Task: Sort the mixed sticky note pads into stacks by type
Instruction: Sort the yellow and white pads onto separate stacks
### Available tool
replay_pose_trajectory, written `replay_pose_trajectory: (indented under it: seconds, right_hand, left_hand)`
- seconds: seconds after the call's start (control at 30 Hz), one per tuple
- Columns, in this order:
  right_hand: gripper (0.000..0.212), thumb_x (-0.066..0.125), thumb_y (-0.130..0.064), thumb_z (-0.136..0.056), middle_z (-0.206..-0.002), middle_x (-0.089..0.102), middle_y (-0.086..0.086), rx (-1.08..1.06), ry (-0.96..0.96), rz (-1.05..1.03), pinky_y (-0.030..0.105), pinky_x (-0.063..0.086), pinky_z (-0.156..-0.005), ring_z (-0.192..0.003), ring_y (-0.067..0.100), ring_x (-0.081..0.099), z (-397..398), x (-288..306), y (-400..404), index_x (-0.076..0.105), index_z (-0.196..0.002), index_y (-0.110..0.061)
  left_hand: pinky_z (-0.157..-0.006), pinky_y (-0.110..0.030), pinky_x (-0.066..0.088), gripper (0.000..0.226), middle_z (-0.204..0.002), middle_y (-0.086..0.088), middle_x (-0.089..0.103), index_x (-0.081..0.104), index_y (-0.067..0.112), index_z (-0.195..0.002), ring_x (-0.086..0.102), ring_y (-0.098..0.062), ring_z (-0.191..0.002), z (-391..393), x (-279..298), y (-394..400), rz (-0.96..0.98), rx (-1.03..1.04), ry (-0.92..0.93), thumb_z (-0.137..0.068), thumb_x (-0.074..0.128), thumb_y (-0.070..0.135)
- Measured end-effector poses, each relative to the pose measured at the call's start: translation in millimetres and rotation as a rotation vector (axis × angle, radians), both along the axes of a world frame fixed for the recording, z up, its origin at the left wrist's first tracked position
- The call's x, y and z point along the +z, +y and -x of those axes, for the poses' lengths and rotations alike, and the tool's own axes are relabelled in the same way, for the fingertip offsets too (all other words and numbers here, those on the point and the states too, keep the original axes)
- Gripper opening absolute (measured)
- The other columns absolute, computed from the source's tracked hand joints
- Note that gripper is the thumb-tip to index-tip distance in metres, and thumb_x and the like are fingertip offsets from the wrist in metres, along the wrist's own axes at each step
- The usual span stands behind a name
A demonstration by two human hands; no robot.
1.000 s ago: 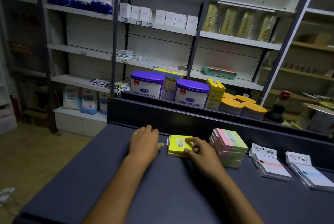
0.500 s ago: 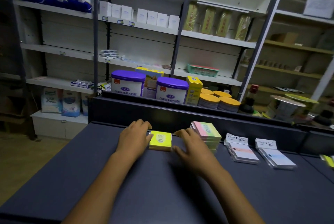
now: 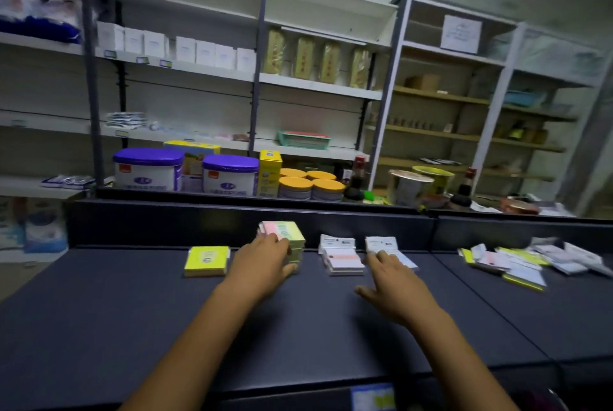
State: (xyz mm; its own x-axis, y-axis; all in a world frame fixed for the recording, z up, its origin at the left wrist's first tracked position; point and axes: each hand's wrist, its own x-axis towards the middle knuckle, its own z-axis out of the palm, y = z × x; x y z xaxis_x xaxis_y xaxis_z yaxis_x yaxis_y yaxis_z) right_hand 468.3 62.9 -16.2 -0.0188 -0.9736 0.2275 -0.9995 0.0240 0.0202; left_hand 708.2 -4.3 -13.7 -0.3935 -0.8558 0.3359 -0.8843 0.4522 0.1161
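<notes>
Four sorted stacks line the back of the dark counter [image 3: 132,311]: a yellow pad stack [image 3: 207,259], a tall pink-and-green pad stack [image 3: 292,234], a white pack stack with an orange stripe [image 3: 341,259] and a white pack stack with a blue tint [image 3: 383,244]. My left hand [image 3: 265,261] lies against the near left side of the pink-and-green stack, fingers fairly straight. My right hand [image 3: 394,281] hovers with spread fingers over the near part of the blue-tinted stack, holding nothing. A loose mixed pile of pads [image 3: 517,261] lies far right.
A raised dark ledge [image 3: 232,221] runs behind the stacks. Beyond it stand purple-lidded tins [image 3: 149,168], orange-lidded jars [image 3: 308,185], bottles and shop shelves. The image is blurred from head movement.
The view swung right. Both hands left the yellow stack and moved right: the left onto the pink-and-green stack, the right toward the blue-tinted stack. The mixed pile came into view.
</notes>
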Motion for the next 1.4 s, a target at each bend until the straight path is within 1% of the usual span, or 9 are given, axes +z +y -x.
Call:
replay_pose_trajectory:
  seconds: [0.13,0.33,0.5,0.7,0.93,1.07,1.2,1.4]
  right_hand:
    - [0.057,0.051,-0.052,-0.096,-0.139,0.044,0.005,-0.090,0.002,-0.055,0.036,0.043,-0.099,-0.127,0.025,0.044,54.4,-2.7,44.7,0.038,-0.140,-0.019]
    - [0.057,0.049,-0.052,-0.097,-0.141,0.042,0.005,-0.176,-0.034,-0.090,0.037,0.043,-0.101,-0.128,0.024,0.043,125.0,-1.1,109.9,0.036,-0.142,-0.019]
    - [0.057,0.050,-0.054,-0.096,-0.138,0.045,0.003,-0.241,-0.069,-0.059,0.037,0.044,-0.099,-0.126,0.023,0.046,170.4,-0.1,156.6,0.039,-0.140,-0.020]
    - [0.057,0.050,-0.055,-0.096,-0.140,0.045,0.001,-0.317,-0.119,-0.026,0.037,0.044,-0.099,-0.127,0.022,0.046,217.0,4.6,189.5,0.038,-0.140,-0.022]
    - [0.057,0.051,-0.054,-0.095,-0.141,0.044,0.000,-0.369,-0.145,0.001,0.036,0.045,-0.099,-0.127,0.021,0.046,264.4,5.3,184.0,0.038,-0.141,-0.023]
    - [0.059,0.052,-0.054,-0.095,-0.141,0.044,0.001,-0.399,-0.144,-0.009,0.037,0.046,-0.099,-0.128,0.021,0.046,297.1,5.0,163.7,0.037,-0.142,-0.023]
    - [0.058,0.052,-0.053,-0.095,-0.140,0.044,0.003,-0.419,-0.124,-0.025,0.037,0.046,-0.099,-0.128,0.023,0.046,328.9,6.0,135.9,0.037,-0.142,-0.021]
    - [0.059,0.052,-0.053,-0.096,-0.140,0.044,0.003,-0.416,-0.121,-0.021,0.038,0.046,-0.100,-0.128,0.023,0.046,366.4,0.7,103.5,0.037,-0.142,-0.020]
  left_hand:
    - [-0.094,-0.039,0.045,0.039,-0.133,-0.001,0.051,0.053,0.026,-0.128,0.049,-0.023,-0.124,57.0,0.3,29.3,-0.087,-0.097,-0.048,-0.095,0.051,0.048]
    - [-0.095,-0.040,0.046,0.043,-0.136,-0.001,0.051,0.051,0.025,-0.131,0.049,-0.023,-0.124,134.9,-1.2,77.9,-0.128,-0.190,-0.069,-0.096,0.049,0.050]
    - [-0.096,-0.041,0.047,0.045,-0.138,-0.001,0.050,0.050,0.024,-0.133,0.048,-0.023,-0.125,194.5,-2.8,108.7,-0.128,-0.279,-0.074,-0.097,0.049,0.050]
    - [-0.092,-0.039,0.048,0.043,-0.134,0.000,0.052,0.050,0.025,-0.132,0.051,-0.021,-0.121,255.2,-1.6,126.0,-0.122,-0.375,-0.063,-0.097,0.048,0.051]
    - [-0.090,-0.037,0.048,0.041,-0.130,0.002,0.055,0.053,0.027,-0.129,0.053,-0.020,-0.118,317.2,1.5,106.3,-0.112,-0.423,-0.056,-0.096,0.048,0.051]
    - [-0.087,-0.037,0.048,0.039,-0.128,0.003,0.055,0.053,0.028,-0.128,0.053,-0.020,-0.118,355.4,-0.3,81.2,-0.101,-0.432,-0.046,-0.097,0.048,0.051]
    - [-0.090,-0.038,0.050,0.042,-0.131,0.003,0.054,0.052,0.027,-0.131,0.054,-0.020,-0.118,390.6,0.3,50.9,-0.117,-0.439,-0.038,-0.097,0.048,0.050]
    - [-0.090,-0.036,0.049,0.040,-0.131,0.001,0.055,0.053,0.027,-0.130,0.054,-0.021,-0.118,429.7,-2.3,21.0,-0.103,-0.414,-0.038,-0.097,0.049,0.049]
